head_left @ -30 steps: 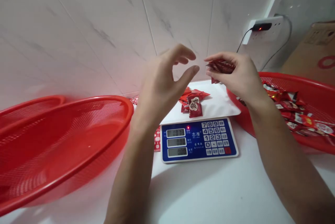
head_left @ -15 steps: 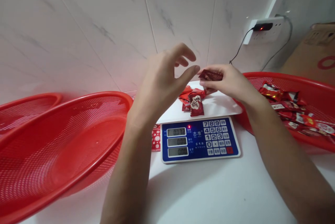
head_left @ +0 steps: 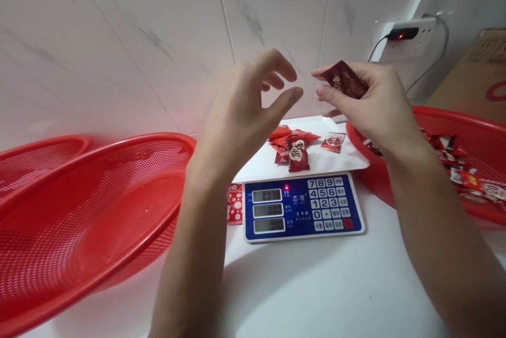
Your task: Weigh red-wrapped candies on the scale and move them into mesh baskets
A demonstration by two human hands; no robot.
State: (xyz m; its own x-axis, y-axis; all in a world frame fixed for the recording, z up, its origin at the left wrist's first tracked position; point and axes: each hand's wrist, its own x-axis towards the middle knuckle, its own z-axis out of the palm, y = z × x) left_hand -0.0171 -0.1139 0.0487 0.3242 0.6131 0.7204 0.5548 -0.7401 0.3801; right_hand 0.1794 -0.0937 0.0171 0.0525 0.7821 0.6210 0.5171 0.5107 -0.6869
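My right hand [head_left: 367, 90] pinches a dark red wrapped candy [head_left: 344, 79] above the right end of the scale's white pan [head_left: 256, 164]. Over the pan's left side hovers my left hand [head_left: 253, 90], fingers curved and thumb apart, with nothing in it. On the pan lies a small pile of red wrapped candies [head_left: 298, 153], and one lighter red packet [head_left: 333, 142] rests apart from them on the right. The scale's blue keypad panel [head_left: 303, 207] faces me, with lit number displays and a red light.
A large red plastic basket [head_left: 130, 211] stands on the left, another red basket [head_left: 43, 156] behind it. The right basket [head_left: 470, 122] holds several wrapped candies. A red patterned packet [head_left: 234, 204] lies beside the scale. Behind are a wall socket [head_left: 411, 37] and a cardboard box [head_left: 470, 74].
My right hand has risen up and to the right with the dark red candy, uncovering the lighter packet on the pan. My left hand has barely moved.
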